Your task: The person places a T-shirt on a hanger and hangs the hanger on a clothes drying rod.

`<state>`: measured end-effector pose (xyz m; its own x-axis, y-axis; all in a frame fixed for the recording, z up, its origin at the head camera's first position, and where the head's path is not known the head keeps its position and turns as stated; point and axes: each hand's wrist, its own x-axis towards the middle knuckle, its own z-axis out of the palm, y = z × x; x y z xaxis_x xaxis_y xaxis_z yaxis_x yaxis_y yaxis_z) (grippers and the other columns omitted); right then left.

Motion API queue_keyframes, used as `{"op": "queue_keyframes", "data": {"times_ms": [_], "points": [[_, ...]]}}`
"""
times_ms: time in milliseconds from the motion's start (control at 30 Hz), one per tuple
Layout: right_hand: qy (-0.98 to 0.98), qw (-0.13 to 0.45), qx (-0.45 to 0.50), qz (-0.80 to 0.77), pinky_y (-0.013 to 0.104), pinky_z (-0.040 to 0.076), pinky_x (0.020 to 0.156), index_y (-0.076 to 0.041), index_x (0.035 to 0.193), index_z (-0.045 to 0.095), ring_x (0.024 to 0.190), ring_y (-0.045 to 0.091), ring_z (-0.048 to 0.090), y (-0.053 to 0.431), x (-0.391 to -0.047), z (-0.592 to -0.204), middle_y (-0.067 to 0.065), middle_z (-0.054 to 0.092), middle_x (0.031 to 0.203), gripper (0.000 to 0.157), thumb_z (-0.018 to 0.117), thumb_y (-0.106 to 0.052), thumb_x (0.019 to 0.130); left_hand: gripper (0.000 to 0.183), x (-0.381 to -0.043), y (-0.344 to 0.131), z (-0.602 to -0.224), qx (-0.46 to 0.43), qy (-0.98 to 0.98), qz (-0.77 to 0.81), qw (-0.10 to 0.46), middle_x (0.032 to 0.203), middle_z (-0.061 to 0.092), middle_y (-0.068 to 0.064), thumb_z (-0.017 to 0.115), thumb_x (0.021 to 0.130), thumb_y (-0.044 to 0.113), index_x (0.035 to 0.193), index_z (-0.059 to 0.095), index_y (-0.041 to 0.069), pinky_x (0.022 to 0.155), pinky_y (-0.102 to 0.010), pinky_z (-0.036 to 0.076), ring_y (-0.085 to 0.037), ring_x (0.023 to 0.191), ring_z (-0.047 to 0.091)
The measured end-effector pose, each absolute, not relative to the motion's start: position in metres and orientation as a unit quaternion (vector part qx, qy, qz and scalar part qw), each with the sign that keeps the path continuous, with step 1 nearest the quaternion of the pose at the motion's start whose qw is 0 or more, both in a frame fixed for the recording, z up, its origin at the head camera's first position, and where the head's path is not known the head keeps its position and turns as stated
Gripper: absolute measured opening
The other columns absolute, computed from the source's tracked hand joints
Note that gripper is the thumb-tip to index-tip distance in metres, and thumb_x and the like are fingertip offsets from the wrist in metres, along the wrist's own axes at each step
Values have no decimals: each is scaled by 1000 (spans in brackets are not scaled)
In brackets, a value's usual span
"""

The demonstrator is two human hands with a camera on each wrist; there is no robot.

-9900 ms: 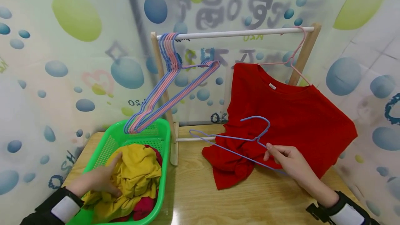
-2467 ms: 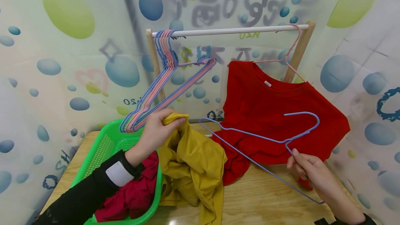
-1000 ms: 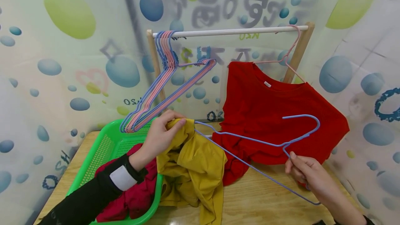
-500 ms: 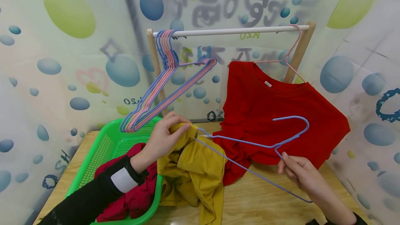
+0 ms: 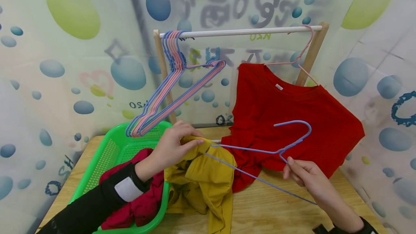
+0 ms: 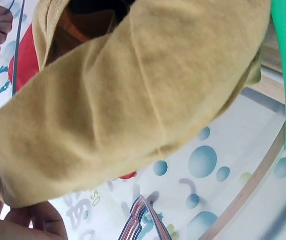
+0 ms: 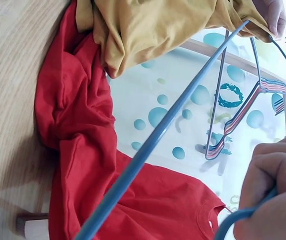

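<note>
The left hand (image 5: 173, 149) pinches an edge of the yellow cloth (image 5: 208, 183); the right hand (image 5: 307, 176), well apart, grips the hanger (image 5: 291, 146) just below its hook. The hanger's long axis runs leftward from the right hand — its left tip out of sight at the cloth, nearest the left hand. The cloth droops past the basket's (image 5: 107, 154) right rim onto the table (image 5: 253, 205). Behind, a red shirt (image 5: 292, 118) hangs at the rack's (image 5: 234, 32) right end.

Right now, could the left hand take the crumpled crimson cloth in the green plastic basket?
Probably not: the left hand pinches the yellow fabric garment, though the crimson cloth lies nearby in the open basket.
</note>
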<state>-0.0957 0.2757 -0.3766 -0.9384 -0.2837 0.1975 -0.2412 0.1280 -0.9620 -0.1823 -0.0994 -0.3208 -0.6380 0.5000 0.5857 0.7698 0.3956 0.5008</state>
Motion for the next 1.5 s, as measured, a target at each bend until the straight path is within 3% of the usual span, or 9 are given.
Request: {"op": "queue_keyframes", "data": {"times_ms": [233, 400, 700, 900, 1100, 1500], "points": [[772, -14, -164, -613, 34, 30, 53, -8, 79, 62, 53, 24, 21, 271, -98, -373, 8, 24, 58, 38, 35, -7, 105, 6, -184, -99, -319, -462, -806, -323, 183, 86, 67, 12, 73, 85, 17, 89, 76, 15, 71, -27, 41, -7, 86, 50], [798, -55, -151, -581, 32, 33, 53, -7, 77, 63, 53, 23, 25, 263, -98, -370, 7, 26, 56, 35, 40, -7, 103, 5, -183, -97, -320, -503, -808, -250, 177, 84, 66, 11, 73, 85, 20, 87, 75, 15, 70, -30, 34, -7, 84, 53], [815, -106, -133, -555, 33, 32, 50, -8, 74, 64, 50, 20, 29, 255, -99, -366, 5, 31, 54, 34, 44, -7, 102, 5, -185, -94, -333, -540, -779, -238, 211, 80, 63, 6, 68, 89, 17, 89, 68, 12, 75, -28, 43, -6, 73, 57], [812, -117, -148, -553, 32, 32, 50, -8, 75, 65, 49, 18, 30, 253, -101, -366, 3, 31, 54, 33, 45, -7, 102, 9, -188, -94, -341, -567, -750, -205, 272, 75, 57, 5, 63, 93, 20, 91, 62, 11, 61, -19, 41, -6, 65, 50], [811, -127, -149, -552, 33, 32, 50, -9, 75, 65, 50, 17, 31, 250, -102, -364, 2, 32, 54, 33, 45, -6, 101, 13, -191, -93, -339, -588, -724, -131, 338, 67, 51, 6, 60, 96, 23, 94, 56, 10, 50, -16, 30, -7, 58, 40], [806, -129, -151, -558, 33, 33, 50, -9, 75, 64, 50, 17, 30, 242, -103, -363, 2, 33, 54, 32, 46, -7, 101, 17, -191, -91, -338, -579, -728, -110, 351, 66, 49, 7, 68, 89, 20, 96, 55, 10, 48, -16, 27, -7, 58, 40]]}}
